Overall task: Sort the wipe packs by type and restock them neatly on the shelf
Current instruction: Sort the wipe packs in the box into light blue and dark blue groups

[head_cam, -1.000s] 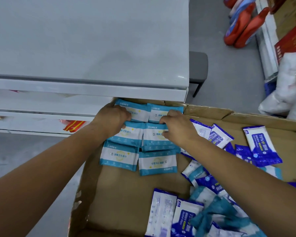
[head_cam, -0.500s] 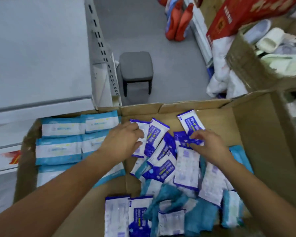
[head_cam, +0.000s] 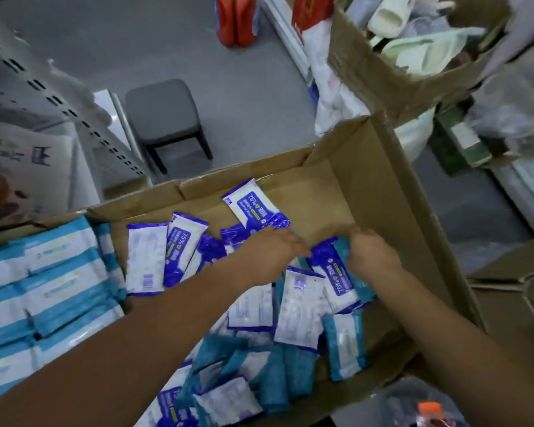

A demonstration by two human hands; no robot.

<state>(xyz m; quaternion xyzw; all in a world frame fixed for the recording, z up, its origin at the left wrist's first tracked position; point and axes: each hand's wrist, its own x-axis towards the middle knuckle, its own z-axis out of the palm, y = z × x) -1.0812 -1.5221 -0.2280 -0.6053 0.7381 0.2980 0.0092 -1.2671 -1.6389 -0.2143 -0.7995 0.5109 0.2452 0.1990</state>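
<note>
An open cardboard box (head_cam: 392, 192) holds wipe packs of two kinds. Teal-and-white packs (head_cam: 53, 282) lie in neat rows at its left side. Dark blue-and-white packs (head_cam: 179, 245) and loose teal ones (head_cam: 342, 343) are jumbled in the middle and right. My left hand (head_cam: 275, 254) reaches into the pile, fingers curled down onto the packs there; what it holds is hidden. My right hand (head_cam: 370, 254) grips a teal pack (head_cam: 349, 260) that lies on a blue pack (head_cam: 330, 278) by the right wall.
A grey stool (head_cam: 164, 112) stands on the floor beyond the box. White perforated shelving (head_cam: 43, 97) rises at the left. A second carton (head_cam: 392, 69) with slippers and bags sits at the upper right, red bottles (head_cam: 235, 20) at the top.
The view swung right, away from the teal rows. Both hands left the teal rows for the mixed pile, then shifted further right. My right hand now grips a teal pack.
</note>
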